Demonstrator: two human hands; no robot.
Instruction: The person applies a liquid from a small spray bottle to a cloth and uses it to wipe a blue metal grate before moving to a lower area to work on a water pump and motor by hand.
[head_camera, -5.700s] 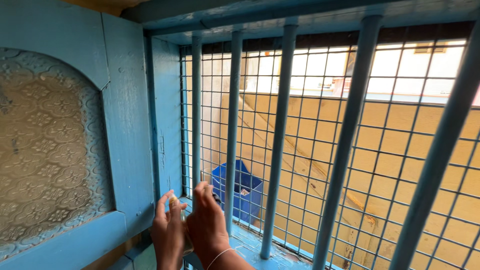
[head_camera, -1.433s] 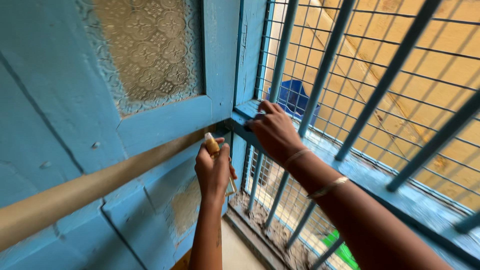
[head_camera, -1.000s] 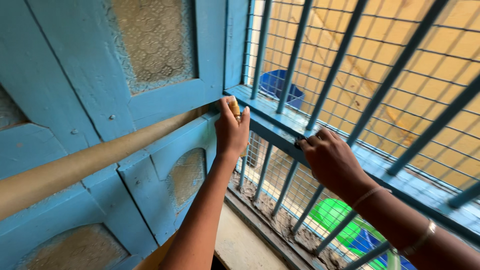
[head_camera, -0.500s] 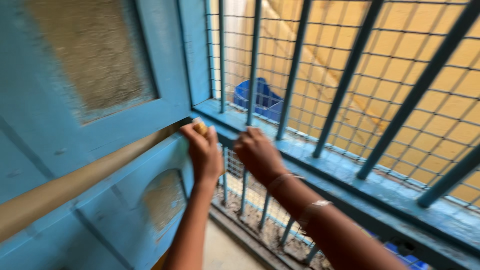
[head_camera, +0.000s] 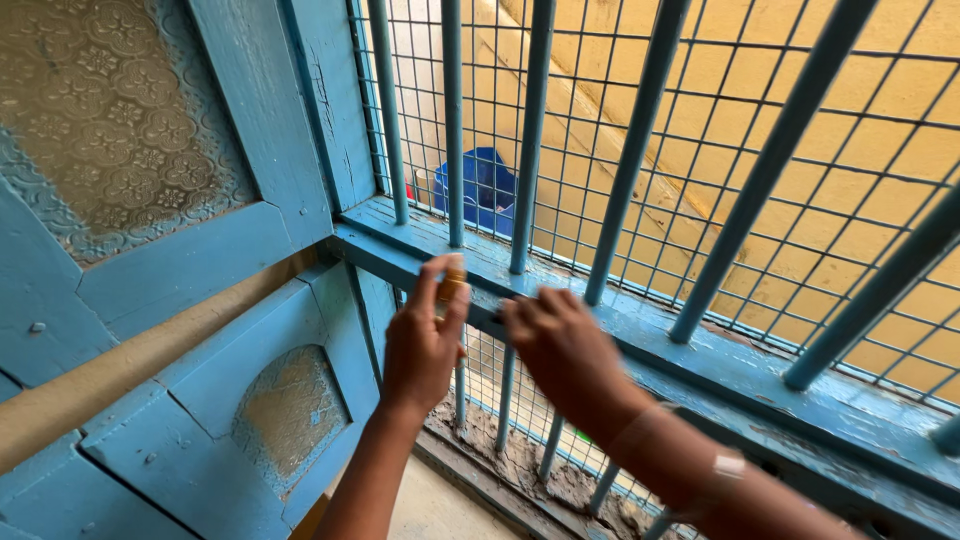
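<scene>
My left hand (head_camera: 425, 345) is closed around a small tan-handled tool (head_camera: 452, 283), whose tip rests against the front edge of the blue horizontal window rail (head_camera: 700, 345). My right hand (head_camera: 565, 345) is right beside it, knuckles up and fingers bent against the same edge of the rail. The fingers hide whether they hold anything. A bangle sits on the right wrist. Both hands are just below the vertical blue bars (head_camera: 530, 130).
A blue shutter with patterned glass (head_camera: 110, 110) stands open at the left, crossed by a tan wooden bar (head_camera: 130, 365). Wire mesh (head_camera: 720, 150) backs the bars. Outside sit a blue bin (head_camera: 480, 185) and a yellow wall. Dirt lies on the lower sill (head_camera: 520, 465).
My right hand slid left along the rail until it came close to my left hand, which still keeps the tan tool at the rail. The view swung toward the bars.
</scene>
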